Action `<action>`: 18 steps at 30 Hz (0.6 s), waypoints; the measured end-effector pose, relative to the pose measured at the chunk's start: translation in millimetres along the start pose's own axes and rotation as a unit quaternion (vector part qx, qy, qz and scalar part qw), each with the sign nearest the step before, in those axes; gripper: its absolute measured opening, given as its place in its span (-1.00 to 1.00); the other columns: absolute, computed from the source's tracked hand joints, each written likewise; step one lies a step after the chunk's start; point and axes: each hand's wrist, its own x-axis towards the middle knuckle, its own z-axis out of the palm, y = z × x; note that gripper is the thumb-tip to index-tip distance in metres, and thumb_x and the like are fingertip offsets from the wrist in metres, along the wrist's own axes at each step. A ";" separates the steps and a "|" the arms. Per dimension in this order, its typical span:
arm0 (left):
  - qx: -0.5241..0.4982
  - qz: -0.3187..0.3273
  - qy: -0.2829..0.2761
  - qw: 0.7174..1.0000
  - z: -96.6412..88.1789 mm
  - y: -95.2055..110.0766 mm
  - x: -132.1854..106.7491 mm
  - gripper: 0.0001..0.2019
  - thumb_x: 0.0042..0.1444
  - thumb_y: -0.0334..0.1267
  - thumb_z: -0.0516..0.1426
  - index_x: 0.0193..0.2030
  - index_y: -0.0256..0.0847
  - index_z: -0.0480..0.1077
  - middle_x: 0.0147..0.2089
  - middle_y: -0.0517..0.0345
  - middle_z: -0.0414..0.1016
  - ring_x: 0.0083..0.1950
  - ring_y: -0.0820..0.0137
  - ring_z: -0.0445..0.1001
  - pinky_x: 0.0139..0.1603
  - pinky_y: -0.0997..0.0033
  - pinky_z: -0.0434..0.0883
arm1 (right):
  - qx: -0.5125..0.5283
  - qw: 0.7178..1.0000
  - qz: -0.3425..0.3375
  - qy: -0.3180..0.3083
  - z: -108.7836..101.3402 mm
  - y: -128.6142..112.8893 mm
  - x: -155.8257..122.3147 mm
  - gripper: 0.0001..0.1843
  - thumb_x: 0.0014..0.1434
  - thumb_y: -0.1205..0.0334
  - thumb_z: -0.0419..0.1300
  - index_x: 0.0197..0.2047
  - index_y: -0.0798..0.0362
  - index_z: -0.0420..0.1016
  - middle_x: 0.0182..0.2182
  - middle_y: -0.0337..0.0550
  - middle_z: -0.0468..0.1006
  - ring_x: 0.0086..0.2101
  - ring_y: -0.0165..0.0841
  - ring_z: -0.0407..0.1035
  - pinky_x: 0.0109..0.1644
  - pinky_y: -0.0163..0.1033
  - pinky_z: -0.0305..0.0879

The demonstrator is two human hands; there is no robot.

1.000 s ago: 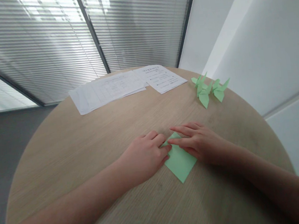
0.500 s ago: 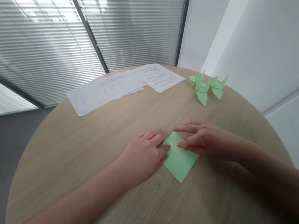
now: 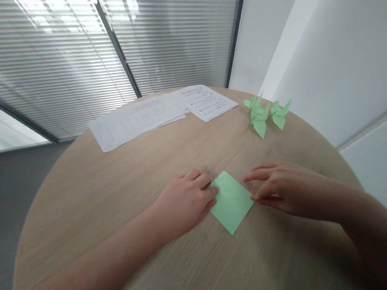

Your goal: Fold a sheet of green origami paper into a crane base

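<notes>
Folded green paper cranes (image 3: 265, 114) sit well beyond the right hand (image 3: 282, 190), near the far edge of the round wooden table (image 3: 114, 182). White printed sheets (image 3: 141, 118) lie far ahead of the left hand (image 3: 186, 201). Window blinds (image 3: 65, 62) hang behind them.

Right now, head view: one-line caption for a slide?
Left hand presses a green paper square on a round wooden table; right hand at its right corner, green origami figures beyond.

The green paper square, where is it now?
Head view: the green paper square lies flat on the round wooden table, between the left hand and the right hand, both at its corners.
</notes>
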 end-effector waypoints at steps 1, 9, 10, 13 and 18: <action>0.000 0.012 0.010 1.000 1.2 -0.6 -0.1 -0.76 0.37 -0.21 0.11 0.07 -0.15 0.53 0.10 0.05 0.56 0.15 0.11 0.47 0.06 0.10 0.51 | 0.003 1.000 0.004 -0.004 -0.6 1.4 -2.0 -0.76 0.24 0.38 0.24 -0.35 -0.07 0.71 0.06 -0.13 0.65 0.00 -0.09 0.54 0.13 0.06 0.42; -0.034 0.066 0.049 0.996 7.9 -4.8 1.4 -0.74 0.36 -0.27 0.11 0.09 -0.26 0.50 0.12 0.10 0.61 0.22 0.21 0.47 0.26 0.21 0.41 | 0.068 0.986 0.003 0.150 -6.2 13.0 -4.2 -0.74 0.37 0.34 0.12 -0.11 -0.01 0.67 -0.13 -0.05 0.68 -0.18 -0.25 0.56 -0.08 -0.16 0.43; -0.037 0.064 0.050 0.996 7.8 -5.0 1.5 -0.74 0.35 -0.26 0.12 0.11 -0.26 0.50 0.12 0.10 0.61 0.21 0.21 0.47 0.25 0.20 0.42 | 0.083 0.984 -0.011 0.156 -5.4 9.8 -1.9 -0.75 0.38 0.33 0.12 -0.11 0.00 0.66 -0.18 -0.07 0.67 -0.21 -0.28 0.54 -0.11 -0.19 0.41; -0.041 0.056 0.042 0.997 5.9 -5.3 2.1 -0.74 0.36 -0.24 0.12 0.11 -0.25 0.49 0.14 0.07 0.58 0.18 0.18 0.47 0.20 0.14 0.44 | 0.122 0.986 -0.054 0.099 1.1 -4.1 5.8 -0.80 0.34 0.36 0.18 -0.12 -0.02 0.63 -0.26 -0.16 0.65 -0.28 -0.34 0.51 -0.17 -0.23 0.36; -0.045 0.040 0.021 0.998 1.5 -3.6 3.6 -0.75 0.34 -0.20 0.14 0.06 -0.22 0.51 0.05 0.05 0.61 0.07 0.15 0.48 0.09 0.14 0.46 | 0.113 0.989 -0.100 0.008 15.9 -20.0 15.8 -0.91 0.27 0.30 0.29 -0.15 -0.04 0.60 -0.26 -0.20 0.62 -0.22 -0.30 0.48 -0.10 -0.18 0.33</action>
